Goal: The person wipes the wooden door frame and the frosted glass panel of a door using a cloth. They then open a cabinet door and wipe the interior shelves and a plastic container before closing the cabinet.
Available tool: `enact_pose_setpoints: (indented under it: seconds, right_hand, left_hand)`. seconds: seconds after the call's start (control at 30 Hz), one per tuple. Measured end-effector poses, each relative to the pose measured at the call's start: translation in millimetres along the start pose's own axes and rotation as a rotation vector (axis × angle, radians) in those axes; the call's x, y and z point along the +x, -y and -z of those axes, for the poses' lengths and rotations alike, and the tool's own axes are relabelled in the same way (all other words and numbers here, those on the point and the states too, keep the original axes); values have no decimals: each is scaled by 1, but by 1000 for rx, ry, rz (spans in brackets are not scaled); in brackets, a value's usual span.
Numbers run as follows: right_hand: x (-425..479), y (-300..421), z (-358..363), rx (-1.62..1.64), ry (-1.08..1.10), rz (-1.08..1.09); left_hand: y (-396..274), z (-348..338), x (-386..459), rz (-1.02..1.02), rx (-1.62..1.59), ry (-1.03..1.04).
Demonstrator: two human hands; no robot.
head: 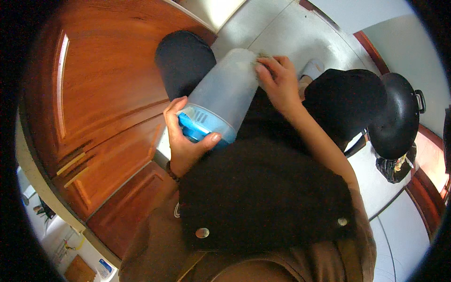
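Note:
A tall translucent plastic container (225, 84) with a blue lid (197, 127) lies tilted across my lap, its lidded end towards me. My left hand (183, 141) wraps around the lid, thumb on the near side and fingers on the far side. At the other end of the container, my right hand (278, 79) presses a small greenish-grey pad or cloth (262, 58) against the side near the base. That pad is blurred and mostly covered by my fingers, so its exact kind is unclear.
Wooden cabinet doors (105, 84) stand close on the left, below a counter edge (49, 187). To the right, a black wok (394, 116) is propped up beside my leg, with a black plastic bag (391, 171) below it. Pale tiled floor (282, 31) lies ahead.

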State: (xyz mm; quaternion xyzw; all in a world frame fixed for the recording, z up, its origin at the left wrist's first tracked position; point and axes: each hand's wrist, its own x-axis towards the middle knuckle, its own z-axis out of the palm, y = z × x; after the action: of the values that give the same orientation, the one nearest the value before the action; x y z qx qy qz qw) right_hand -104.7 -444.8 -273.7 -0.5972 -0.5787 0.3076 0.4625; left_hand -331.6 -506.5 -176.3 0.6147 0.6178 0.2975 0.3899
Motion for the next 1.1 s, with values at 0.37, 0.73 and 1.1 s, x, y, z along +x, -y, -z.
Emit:
enact_pose_setpoints:
  seconds: [0.37, 0.73, 1.1]
  right_hand:
    - [31, 15, -21, -169, 208, 406]
    - [32, 11, -27, -216, 396, 342]
    - [4, 48, -18, -198, 403, 480]
  left_hand:
    - [3, -13, -2, -382, 333, 0]
    - [18, -22, -6, -468, 193, -48]
    - [6, -30, -10, -440, 264, -61]
